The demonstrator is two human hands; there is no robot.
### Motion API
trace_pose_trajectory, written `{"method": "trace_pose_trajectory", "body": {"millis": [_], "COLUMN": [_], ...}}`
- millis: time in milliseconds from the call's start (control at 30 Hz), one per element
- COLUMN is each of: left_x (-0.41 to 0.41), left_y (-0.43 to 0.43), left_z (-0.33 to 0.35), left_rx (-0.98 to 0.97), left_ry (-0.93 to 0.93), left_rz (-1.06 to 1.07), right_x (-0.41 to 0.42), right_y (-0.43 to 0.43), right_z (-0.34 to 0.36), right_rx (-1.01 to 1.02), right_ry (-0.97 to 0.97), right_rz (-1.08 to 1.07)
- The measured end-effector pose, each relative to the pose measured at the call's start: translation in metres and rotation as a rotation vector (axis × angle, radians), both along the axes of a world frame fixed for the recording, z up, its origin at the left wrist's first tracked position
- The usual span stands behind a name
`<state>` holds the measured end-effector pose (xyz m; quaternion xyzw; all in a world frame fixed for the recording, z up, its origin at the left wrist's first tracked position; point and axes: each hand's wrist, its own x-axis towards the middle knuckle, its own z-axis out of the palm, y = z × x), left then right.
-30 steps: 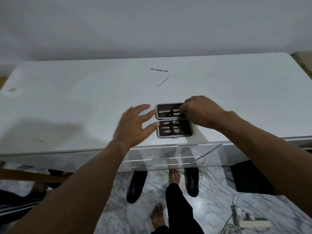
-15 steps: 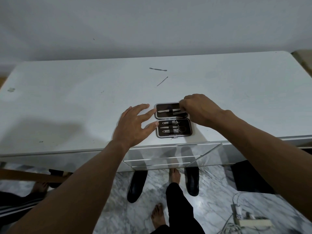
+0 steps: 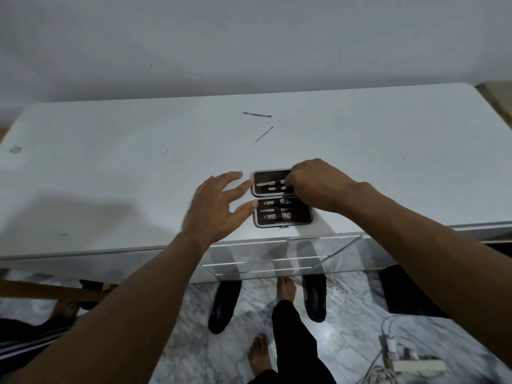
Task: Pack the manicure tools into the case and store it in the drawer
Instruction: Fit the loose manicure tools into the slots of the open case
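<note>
Head view: the open manicure case [image 3: 282, 202] lies near the table [image 3: 110, 167] edge. The left hand [image 3: 219, 209], fingers spread, touches its side. The right hand [image 3: 318, 187] pinches a tool [image 3: 270, 185] in the far half.

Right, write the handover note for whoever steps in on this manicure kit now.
Left hand: open, fingertips against the left edge of the open case, steadying it.
Right hand: over the case's far half, fingers at a tool there; grip hidden.
Done: several tools sit in both halves of the case, near the table's front edge.
Left: two loose tools, a flat one and a thin one, farther back; then close the case and put it in the drawer.
</note>
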<state>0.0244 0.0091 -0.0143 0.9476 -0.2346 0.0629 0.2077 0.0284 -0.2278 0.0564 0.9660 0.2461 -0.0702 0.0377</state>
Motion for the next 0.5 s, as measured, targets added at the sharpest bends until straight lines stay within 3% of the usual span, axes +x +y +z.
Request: {"method": "trace_pose_trajectory", "body": {"millis": [500], "left_x": [0.0001], "left_y": [-0.0008], "left_z": [0.0015], "left_rx": [0.029], "left_ry": [0.004], "left_rz": [-0.006], "right_x": [-0.005], "right_y": [0.0017], "right_z": [0.0007], "right_rx": [0.134], "right_ry": [0.0], "right_rz": [-0.125]}}
